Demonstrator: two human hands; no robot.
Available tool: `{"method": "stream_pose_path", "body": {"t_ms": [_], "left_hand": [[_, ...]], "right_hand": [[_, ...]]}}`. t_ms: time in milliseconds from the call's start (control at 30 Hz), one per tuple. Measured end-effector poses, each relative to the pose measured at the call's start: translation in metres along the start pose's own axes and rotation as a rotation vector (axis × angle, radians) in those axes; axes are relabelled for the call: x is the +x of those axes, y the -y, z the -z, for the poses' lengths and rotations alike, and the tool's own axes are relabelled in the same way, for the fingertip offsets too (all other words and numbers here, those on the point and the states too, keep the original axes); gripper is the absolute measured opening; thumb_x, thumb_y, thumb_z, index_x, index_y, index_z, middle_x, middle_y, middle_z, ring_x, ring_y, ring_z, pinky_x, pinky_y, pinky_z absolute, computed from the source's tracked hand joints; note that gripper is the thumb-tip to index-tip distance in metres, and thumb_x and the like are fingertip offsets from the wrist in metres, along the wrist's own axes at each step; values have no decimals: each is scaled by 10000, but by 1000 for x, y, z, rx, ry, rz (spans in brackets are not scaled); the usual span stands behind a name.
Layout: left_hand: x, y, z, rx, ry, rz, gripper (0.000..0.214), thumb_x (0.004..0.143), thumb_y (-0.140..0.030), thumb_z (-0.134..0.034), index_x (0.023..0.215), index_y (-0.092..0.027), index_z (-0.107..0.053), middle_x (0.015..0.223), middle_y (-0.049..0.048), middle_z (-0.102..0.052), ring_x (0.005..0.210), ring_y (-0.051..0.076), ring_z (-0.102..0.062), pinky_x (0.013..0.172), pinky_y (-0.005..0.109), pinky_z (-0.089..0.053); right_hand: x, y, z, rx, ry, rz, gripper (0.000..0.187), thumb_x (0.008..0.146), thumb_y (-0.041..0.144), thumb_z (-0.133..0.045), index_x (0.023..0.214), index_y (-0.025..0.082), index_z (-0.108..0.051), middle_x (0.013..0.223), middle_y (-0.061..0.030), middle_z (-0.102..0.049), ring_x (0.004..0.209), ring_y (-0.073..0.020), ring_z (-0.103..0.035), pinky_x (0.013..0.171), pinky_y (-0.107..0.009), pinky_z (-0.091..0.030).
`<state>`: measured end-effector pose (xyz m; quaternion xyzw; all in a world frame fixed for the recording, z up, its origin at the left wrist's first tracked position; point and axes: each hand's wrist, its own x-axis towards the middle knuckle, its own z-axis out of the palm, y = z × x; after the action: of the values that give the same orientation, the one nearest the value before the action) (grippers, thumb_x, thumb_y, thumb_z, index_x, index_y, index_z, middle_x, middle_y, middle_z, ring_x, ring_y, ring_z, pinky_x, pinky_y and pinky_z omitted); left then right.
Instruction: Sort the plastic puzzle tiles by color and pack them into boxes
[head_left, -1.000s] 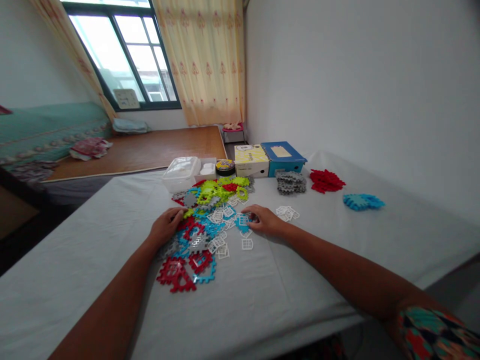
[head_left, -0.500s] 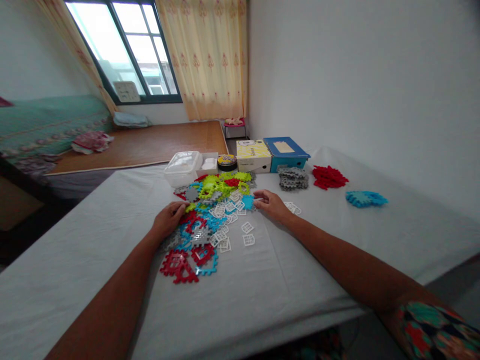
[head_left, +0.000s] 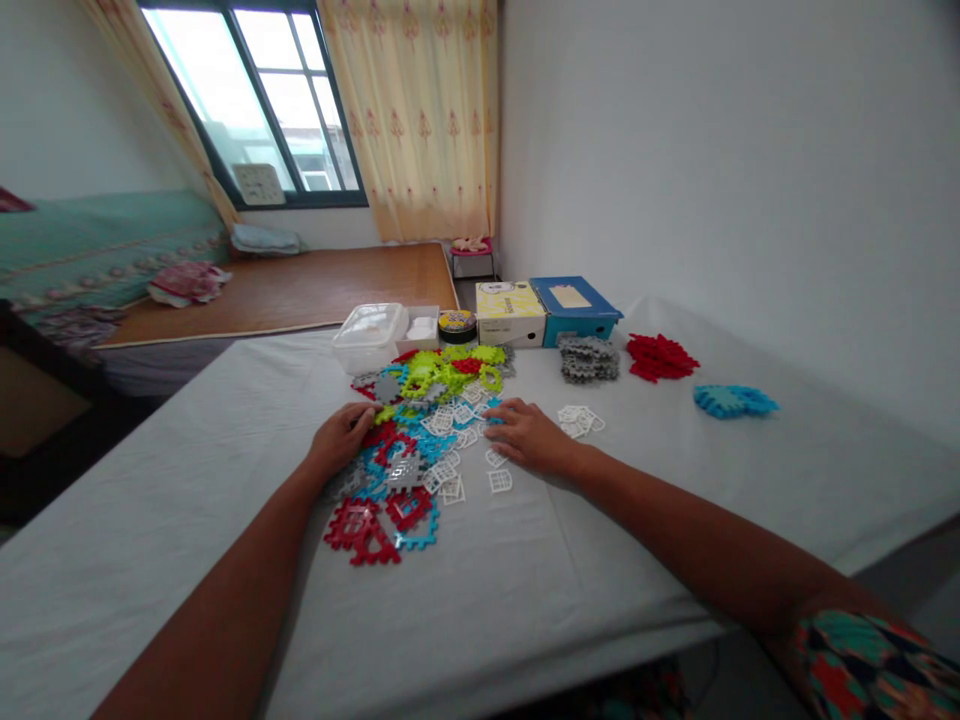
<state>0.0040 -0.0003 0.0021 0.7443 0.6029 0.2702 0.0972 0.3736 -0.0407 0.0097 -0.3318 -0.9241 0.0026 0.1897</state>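
Note:
My left hand (head_left: 341, 440) rests against the left edge of a mixed pile of plastic interlocking pieces, its fingers curled together; anything inside them is hidden. Close to its fingertips lie lime-green pieces (head_left: 385, 414) and red pieces (head_left: 379, 434). On the right side of the pile, my right hand (head_left: 531, 437) reaches palm down with fingers spread and outstretched. Its fingertips lie over a blue piece (head_left: 493, 404), partly covered, and beside small white window-frame pieces (head_left: 465, 437). Another white window piece (head_left: 500, 481) lies just below that hand.
Sorted stacks of grey pieces (head_left: 589, 360), red pieces (head_left: 661, 357) and blue pieces (head_left: 733, 401) stand at the right, with a white window group (head_left: 580, 420) nearer. Behind are a clear plastic box (head_left: 367, 340), a round tin (head_left: 457, 327), a yellow box (head_left: 511, 313) and a blue box (head_left: 576, 308).
My right hand has moved left and slightly nearer, over the edge of the pile, uncovering more of the white window group. My left hand stays about where it was.

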Motion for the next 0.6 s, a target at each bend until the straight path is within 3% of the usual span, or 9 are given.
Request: {"method": "stream_pose_path", "body": {"t_ms": [267, 467, 600], "left_hand": [[-1, 0, 0, -6, 8, 4, 533, 883, -542, -320, 1086, -200, -674, 1157, 68, -673, 1082, 230, -604, 1001, 359, -440], [-1, -1, 1, -7, 7, 2, 536, 878, -548, -322, 1075, -201, -679, 1145, 64, -678, 1077, 227, -607, 998, 351, -442], [-1, 1, -1, -14, 3, -5, 544, 881, -552, -318, 1081, -193, -673, 1145, 69, -677, 1077, 228, -608, 1001, 355, -440]], "right_hand": [[-9, -11, 27, 172, 90, 21, 81, 877, 211, -604, 849, 194, -678, 942, -70, -686, 960, -199, -544, 866, -337, -418], [-11, -13, 26, 65, 170, -76, 190, 845, 212, -615, 1026, 171, -652, 956, -87, -683, 875, -200, -585, 757, -296, -413], [-10, -9, 26, -67, 179, -48, 220, 838, 204, -597, 1044, 167, -666, 925, -106, -691, 854, -209, -598, 770, -312, -381]]}}
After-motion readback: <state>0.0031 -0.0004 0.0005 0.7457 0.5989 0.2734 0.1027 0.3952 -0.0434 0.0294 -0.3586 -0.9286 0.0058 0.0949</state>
